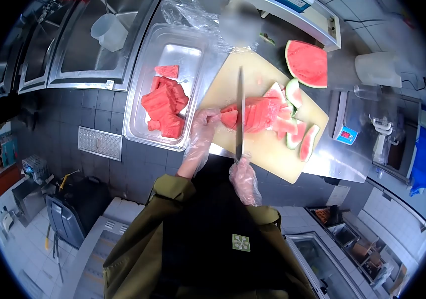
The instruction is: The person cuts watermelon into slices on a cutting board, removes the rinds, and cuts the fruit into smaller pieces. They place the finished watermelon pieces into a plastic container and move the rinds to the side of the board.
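Observation:
My right hand (244,182), in a clear plastic glove, is closed round the handle of a long knife (241,94). The blade points away from me and crosses the peeled, sliced watermelon (260,114) on the yellowish cutting board (233,70). At the watermelon's left end, the curled, gloved fingers of my left hand (204,127) grip the end piece (229,118). Cut rinds (309,143) with some red flesh lie right of the watermelon. Left of my left hand is a clear plastic tub (138,112) holding red watermelon chunks (165,107).
A large cut watermelon piece (308,62) lies beyond the board's far right edge. Crumpled plastic film (188,15) sits behind the tub. At right stand a scale with a blue panel (346,135) and a whitish container (378,69). A sink (86,60) holds a white jug (109,32).

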Demonstrator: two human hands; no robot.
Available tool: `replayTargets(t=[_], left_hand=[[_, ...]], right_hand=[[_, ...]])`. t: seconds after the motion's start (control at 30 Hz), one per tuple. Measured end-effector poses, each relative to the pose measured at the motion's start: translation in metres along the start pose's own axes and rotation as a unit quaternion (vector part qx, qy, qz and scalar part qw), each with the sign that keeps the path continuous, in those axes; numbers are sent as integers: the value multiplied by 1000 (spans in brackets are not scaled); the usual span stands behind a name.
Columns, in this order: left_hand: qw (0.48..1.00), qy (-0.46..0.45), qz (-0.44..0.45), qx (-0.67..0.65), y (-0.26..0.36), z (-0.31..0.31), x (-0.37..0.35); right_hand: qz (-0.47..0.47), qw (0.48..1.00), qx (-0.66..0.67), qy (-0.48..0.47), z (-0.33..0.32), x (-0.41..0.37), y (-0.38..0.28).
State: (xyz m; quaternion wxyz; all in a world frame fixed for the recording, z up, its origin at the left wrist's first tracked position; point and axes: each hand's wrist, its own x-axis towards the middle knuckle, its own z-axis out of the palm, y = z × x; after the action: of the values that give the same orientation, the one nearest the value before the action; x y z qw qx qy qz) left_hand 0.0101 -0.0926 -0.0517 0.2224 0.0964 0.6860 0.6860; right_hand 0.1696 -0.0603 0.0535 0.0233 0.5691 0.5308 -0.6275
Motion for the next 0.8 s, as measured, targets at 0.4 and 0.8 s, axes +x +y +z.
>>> replayTargets(t=[0.4, 0.8], left_hand=[[994, -5, -52, -92, 7, -2, -2], [995, 8, -53, 83, 27, -1, -5]], right_hand=[[-54, 998, 29, -16, 10, 4, 19], [-93, 990, -107, -29, -37, -5, 26]])
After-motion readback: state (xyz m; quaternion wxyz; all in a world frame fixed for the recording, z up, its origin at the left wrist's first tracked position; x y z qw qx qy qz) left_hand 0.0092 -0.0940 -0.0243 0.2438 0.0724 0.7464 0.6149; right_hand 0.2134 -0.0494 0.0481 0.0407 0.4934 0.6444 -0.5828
